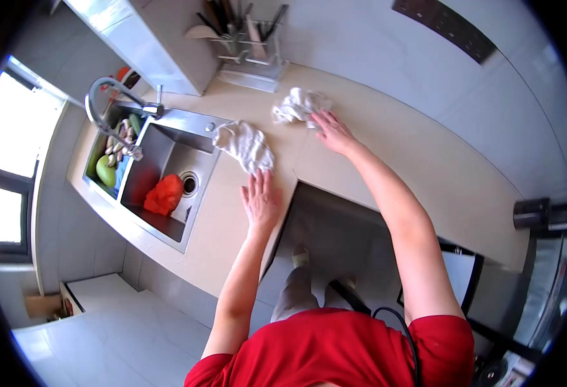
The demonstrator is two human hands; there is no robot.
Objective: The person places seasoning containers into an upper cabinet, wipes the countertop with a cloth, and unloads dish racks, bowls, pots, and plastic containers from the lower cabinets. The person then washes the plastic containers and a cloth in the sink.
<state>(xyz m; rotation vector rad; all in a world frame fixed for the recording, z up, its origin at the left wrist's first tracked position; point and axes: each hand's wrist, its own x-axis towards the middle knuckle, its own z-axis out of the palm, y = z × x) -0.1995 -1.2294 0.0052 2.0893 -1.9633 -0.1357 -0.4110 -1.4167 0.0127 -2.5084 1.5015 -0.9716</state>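
Note:
Two crumpled white cloths lie apart on the beige countertop (222, 219). The nearer cloth (248, 147) is beside the sink's right rim, and the fingertips of my left hand (261, 201) touch its lower edge. That hand is flat, its fingers stretched out. Farther back, toward the wall, the other cloth (298, 105) is bunched up. My right hand (335, 133) reaches it with extended fingers, the tips resting at its right side. Neither hand is closed around a cloth.
A steel sink (196, 184) holds a red plastic bag (165, 195) near the drain; vegetables (123, 138) fill its left side under a curved faucet (92, 106). A utensil rack (248, 48) stands by the wall. The counter's inner edge borders an opening above the floor.

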